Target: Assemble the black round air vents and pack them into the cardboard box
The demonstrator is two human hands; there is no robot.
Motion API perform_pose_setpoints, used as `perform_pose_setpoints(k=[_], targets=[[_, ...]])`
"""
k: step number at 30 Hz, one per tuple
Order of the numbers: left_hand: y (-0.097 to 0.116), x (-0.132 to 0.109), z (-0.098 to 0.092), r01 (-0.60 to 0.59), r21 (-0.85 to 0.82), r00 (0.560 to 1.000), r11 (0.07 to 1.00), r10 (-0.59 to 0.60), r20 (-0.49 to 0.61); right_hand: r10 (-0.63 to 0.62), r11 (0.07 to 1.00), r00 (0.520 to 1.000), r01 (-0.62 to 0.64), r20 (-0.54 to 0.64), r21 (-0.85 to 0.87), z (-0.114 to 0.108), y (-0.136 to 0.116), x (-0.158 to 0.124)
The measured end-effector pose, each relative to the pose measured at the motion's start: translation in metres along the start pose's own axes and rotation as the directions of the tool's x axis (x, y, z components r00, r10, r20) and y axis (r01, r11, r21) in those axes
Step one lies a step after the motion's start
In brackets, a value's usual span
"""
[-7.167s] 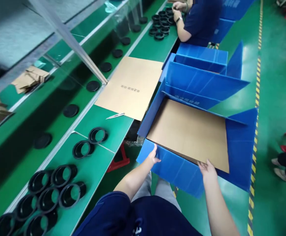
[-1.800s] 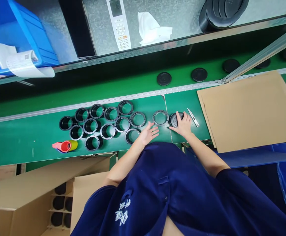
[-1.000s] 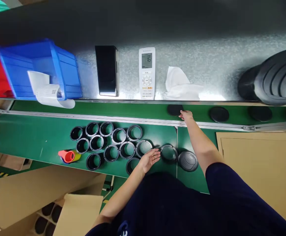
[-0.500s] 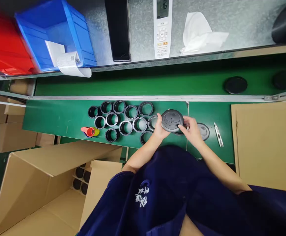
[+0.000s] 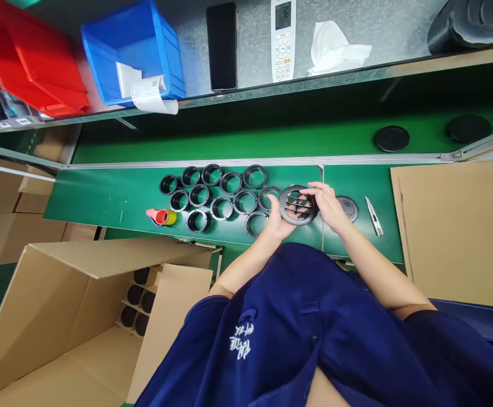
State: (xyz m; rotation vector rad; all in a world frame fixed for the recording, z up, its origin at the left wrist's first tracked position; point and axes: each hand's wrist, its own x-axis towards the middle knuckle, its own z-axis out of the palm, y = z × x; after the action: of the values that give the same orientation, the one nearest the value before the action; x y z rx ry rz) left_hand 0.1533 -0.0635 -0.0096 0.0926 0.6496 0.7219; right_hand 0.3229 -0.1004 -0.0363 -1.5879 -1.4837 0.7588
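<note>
Now the black vent disc (image 5: 297, 204) shows its slatted underside (half a second ago, the domed face), held above the table (image 5: 114, 195) between your left hand (image 5: 276, 220) and right hand (image 5: 328, 204), both grips pinching its rim beside the rings (image 5: 221, 192).

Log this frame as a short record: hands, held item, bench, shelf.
left hand: grips left edge of black round grille
right hand: on grille's right edge
bench: cluster of black rings, red-yellow tape roll, dark cap, tweezers, cardboard sheet
shelf: red bin, blue bin, remote, tissue
</note>
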Motion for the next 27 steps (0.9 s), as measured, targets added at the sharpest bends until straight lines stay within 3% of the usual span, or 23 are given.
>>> perform_pose_setpoints(k=[3, 5, 7, 9, 12, 16, 19, 22, 25, 27], targets=[[0.000, -0.003, -0.007, 0.004, 0.013, 0.999, 1.000, -0.004, 0.032, 0.004, 1.000, 0.999, -0.004, -0.049, -0.001, -0.004, -0.005, -0.006], [0.000, -0.004, -0.014, 0.007, 0.008, 1.000, 1.000, -0.007, 0.013, -0.065, 0.994, 0.998, 0.063, -0.024, -0.087, 0.002, -0.006, -0.016], [-0.001, -0.006, -0.021, 0.021, 0.005, 0.999, 1.000, -0.020, -0.049, -0.192, 0.958, 0.974, 0.213, 0.121, -0.191, 0.015, -0.006, -0.030], [-0.004, -0.007, -0.029, 0.072, 0.023, 0.992, 0.997, -0.069, -0.109, -0.241, 0.911, 0.927, 0.318, 0.286, -0.262, 0.031, -0.003, -0.044], [-0.010, -0.008, -0.041, 0.166, 0.079, 0.979, 0.983, -0.155, -0.132, -0.105, 0.915, 0.926, 0.233, 0.364, -0.328, 0.054, 0.007, -0.053], [-0.010, -0.005, -0.058, 0.185, 0.141, 0.966, 0.973, -0.154, -0.207, 0.046, 0.911, 0.954, 0.082, 0.297, -0.404, 0.068, 0.035, -0.036], [0.002, -0.005, -0.073, 0.184, 0.175, 0.936, 0.967, -0.118, -0.331, 0.124, 0.825, 0.988, -0.048, 0.096, -0.563, 0.068, 0.064, -0.016], [0.015, -0.009, -0.090, 0.186, 0.178, 0.928, 0.966, -0.113, -0.354, 0.194, 0.752, 0.978, -0.095, 0.081, -0.652, 0.067, 0.085, -0.003], [0.026, -0.014, -0.104, 0.199, 0.172, 0.912, 0.965, -0.118, -0.392, 0.211, 0.748, 0.970, -0.083, 0.118, -0.658, 0.066, 0.084, 0.007], [0.031, -0.016, -0.110, 0.224, 0.180, 0.890, 0.958, -0.126, -0.439, 0.142, 0.770, 0.987, -0.062, 0.077, -0.635, 0.066, 0.075, 0.016]])
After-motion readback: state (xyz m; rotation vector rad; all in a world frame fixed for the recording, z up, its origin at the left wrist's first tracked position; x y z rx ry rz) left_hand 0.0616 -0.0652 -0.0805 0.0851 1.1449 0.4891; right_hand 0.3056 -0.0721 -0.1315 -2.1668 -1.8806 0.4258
